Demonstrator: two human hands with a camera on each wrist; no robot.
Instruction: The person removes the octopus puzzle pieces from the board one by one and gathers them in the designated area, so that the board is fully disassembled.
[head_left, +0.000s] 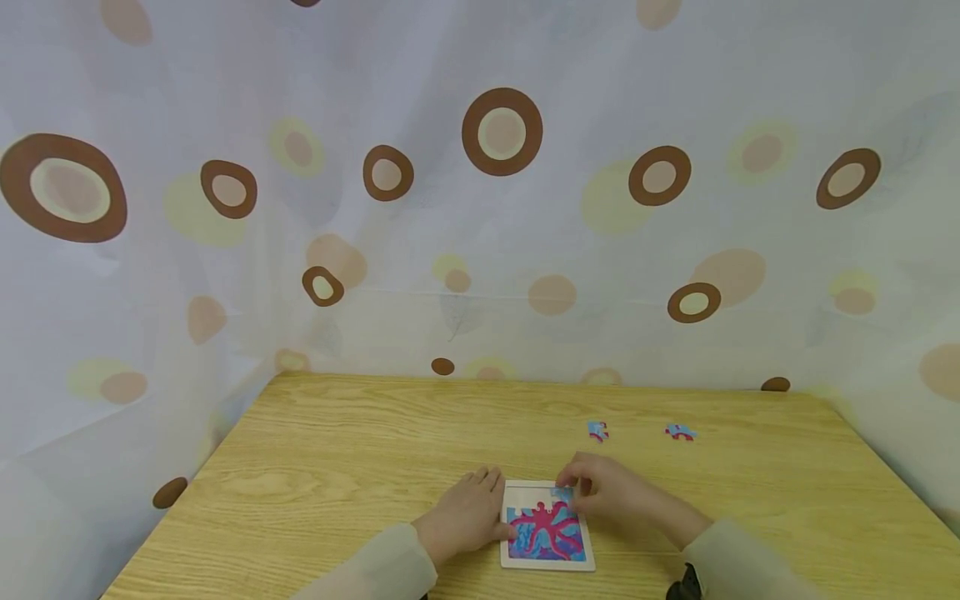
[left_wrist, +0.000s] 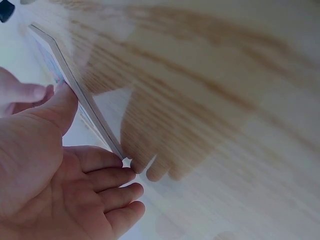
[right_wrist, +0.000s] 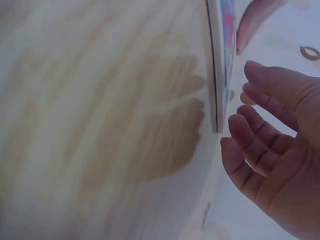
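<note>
Beyond both hands, a spotted sheet point(head_left: 420, 233) hangs behind the wooden table point(head_left: 360, 450). On the near side of it, the left hand point(head_left: 465, 512) lies with its fingers extended along the puzzle tray point(head_left: 547, 565), its thumb over the rim. The right hand point(head_left: 611, 490) is at the tray's far right corner, fingers loosely bent and apart from the thumb, with nothing visible between them. Between the hands, the octopus picture point(head_left: 546, 523) fills most of the tray; a bare gap shows at the far edge, nearer the left hand. By the right fingertips sits a blue corner piece point(head_left: 561, 494); whether they touch it, I cannot tell.

Past the right hand lie two loose pieces, one nearer point(head_left: 597, 431), one farther right point(head_left: 680, 432). The step in hand looks like seating the corner piece; the next move probably calls for reaching forward for a loose piece and turning it to suit the gap.
</note>
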